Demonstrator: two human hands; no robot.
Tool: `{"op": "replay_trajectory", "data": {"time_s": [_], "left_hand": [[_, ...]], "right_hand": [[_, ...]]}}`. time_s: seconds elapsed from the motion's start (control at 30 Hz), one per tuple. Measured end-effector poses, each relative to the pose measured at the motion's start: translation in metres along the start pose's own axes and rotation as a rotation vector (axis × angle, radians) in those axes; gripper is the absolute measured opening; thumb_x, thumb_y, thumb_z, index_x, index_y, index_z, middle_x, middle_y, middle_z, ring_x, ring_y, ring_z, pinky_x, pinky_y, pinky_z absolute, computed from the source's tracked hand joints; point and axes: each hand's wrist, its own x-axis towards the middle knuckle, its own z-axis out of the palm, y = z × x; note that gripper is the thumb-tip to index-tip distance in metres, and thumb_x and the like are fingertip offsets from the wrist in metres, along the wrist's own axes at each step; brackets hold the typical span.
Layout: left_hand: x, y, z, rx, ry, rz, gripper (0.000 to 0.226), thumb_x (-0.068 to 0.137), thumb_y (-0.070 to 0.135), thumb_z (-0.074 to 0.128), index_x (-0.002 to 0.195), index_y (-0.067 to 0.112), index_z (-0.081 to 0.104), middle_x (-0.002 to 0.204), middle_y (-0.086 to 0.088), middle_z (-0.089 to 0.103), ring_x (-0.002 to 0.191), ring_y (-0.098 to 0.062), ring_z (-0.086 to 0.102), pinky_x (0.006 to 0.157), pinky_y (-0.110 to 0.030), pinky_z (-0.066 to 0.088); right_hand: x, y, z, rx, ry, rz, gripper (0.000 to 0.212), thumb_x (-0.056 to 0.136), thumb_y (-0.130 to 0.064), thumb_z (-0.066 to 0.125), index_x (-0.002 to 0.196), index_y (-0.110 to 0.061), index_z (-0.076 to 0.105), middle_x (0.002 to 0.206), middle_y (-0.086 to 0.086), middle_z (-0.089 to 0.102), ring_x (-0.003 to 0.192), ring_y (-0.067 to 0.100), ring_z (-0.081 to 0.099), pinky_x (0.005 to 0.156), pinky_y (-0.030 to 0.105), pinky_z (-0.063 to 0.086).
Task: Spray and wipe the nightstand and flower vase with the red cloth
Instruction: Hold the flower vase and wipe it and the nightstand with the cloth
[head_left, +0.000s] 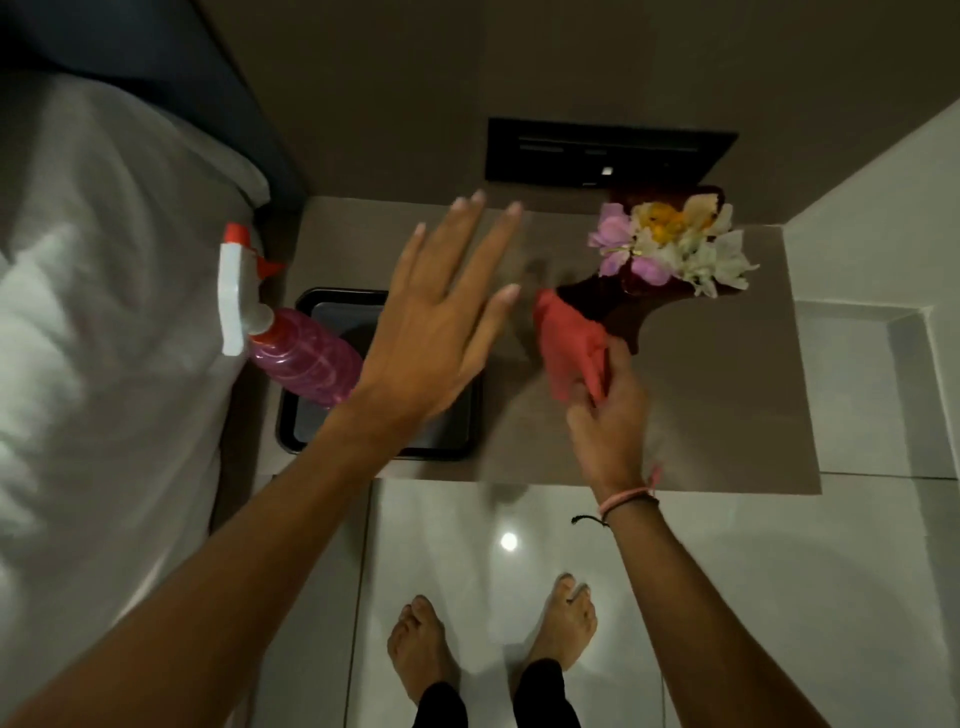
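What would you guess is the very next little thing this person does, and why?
Probably steady the vase with the open left hand, which is empty and reaching toward it. The right hand already presses the red cloth against the vase's dark side, so wiping could tip it.

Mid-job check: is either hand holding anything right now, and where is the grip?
The right hand pinches the red cloth by its near end, pressed against the vase. The left hand is open, holding nothing.
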Motion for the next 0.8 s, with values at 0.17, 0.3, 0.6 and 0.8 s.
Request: {"op": "replay_trajectory", "data": {"time_s": [0.17,0.3,0.6,0.8], "left_hand": [[-0.037,-0.026,0.002,0.079,-0.061,-0.035,0.056,0.107,0.036,0.034,0.157,0.013,0.029,0.165,-0.019,0.029,0.155,-0.03,0.025,0.127,-0.054,0.023],[-0.051,-0.03,0.012,0.102,-0.118,-0.051,0.057,0.107,0.039,0.031,0.158,0.013,0.029,0.165,-0.02,0.03,0.155,-0.032,0.027,0.126,-0.056,0.026],[-0.098,-0.034,0.016,0.016,-0.044,-0.057,0.054,0.106,0.035,0.036,0.155,0.012,0.035,0.162,-0.018,0.038,0.152,-0.027,0.034,0.124,-0.052,0.031],[-0.118,-0.051,0.009,0.039,-0.027,-0.119,0.061,0.104,0.046,0.036,0.156,0.014,0.026,0.163,-0.016,0.036,0.151,-0.028,0.035,0.124,-0.051,0.032]], "right_hand": [[-0.004,0.032,0.03,-0.843,-0.405,-0.205,0.069,0.087,0.011,0.053,0.15,-0.015,0.043,0.16,0.011,0.041,0.15,0.029,0.032,0.124,0.05,0.026],[-0.033,0.043,0.033,-0.918,-0.381,-0.176,0.065,0.083,0.005,0.063,0.144,-0.016,0.053,0.156,0.012,0.047,0.147,0.032,0.039,0.121,0.054,0.031],[0.008,-0.035,0.019,-0.12,-0.273,0.415,0.009,0.068,-0.012,0.055,0.065,-0.016,0.063,0.066,0.008,0.06,0.056,0.021,0.054,0.057,0.027,0.042],[0.046,-0.05,0.095,0.365,-0.362,0.724,0.032,0.077,0.005,0.056,0.107,0.003,0.069,0.089,0.016,0.07,0.076,0.033,0.065,0.064,0.037,0.06]]}}
